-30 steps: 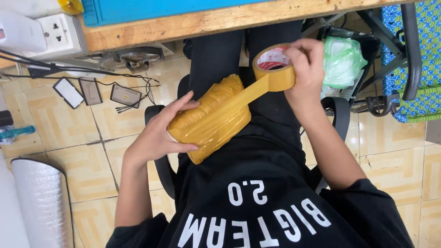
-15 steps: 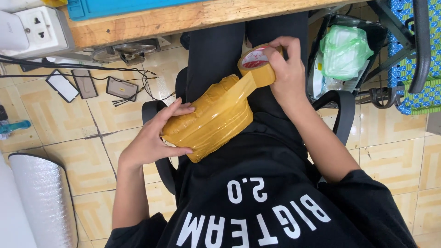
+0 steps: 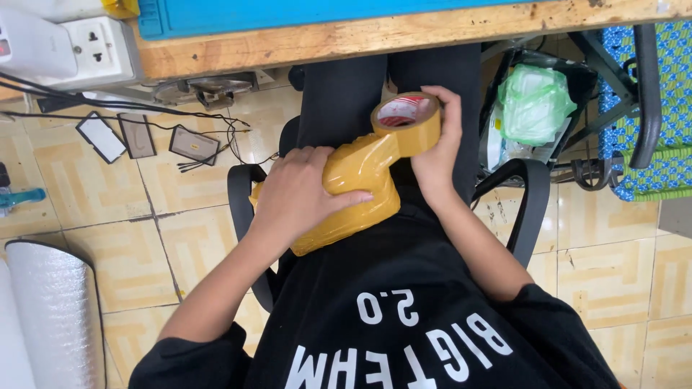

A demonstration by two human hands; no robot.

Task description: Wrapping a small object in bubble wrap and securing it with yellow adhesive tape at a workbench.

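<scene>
Now we press our left hand [image 3: 299,198] flat on the tape-wrapped parcel [image 3: 353,194] in our lap; our right hand [image 3: 436,155] grips the tape roll [image 3: 407,122]. Slack could likely wrinkle the strip or let the parcel slide.

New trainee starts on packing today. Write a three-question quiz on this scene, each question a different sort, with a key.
1. True or false: the left hand lies flat on top of the tape-wrapped parcel.
2. Which hand has its grip on the roll of tape? A) left B) right C) both
3. Fill in: a strip of tape runs from the roll down to the ____.

Key
1. True; it presses on the parcel, which rests on the person's lap.
2. B; the right hand holds the roll near the wooden table edge.
3. Parcel.
</scene>
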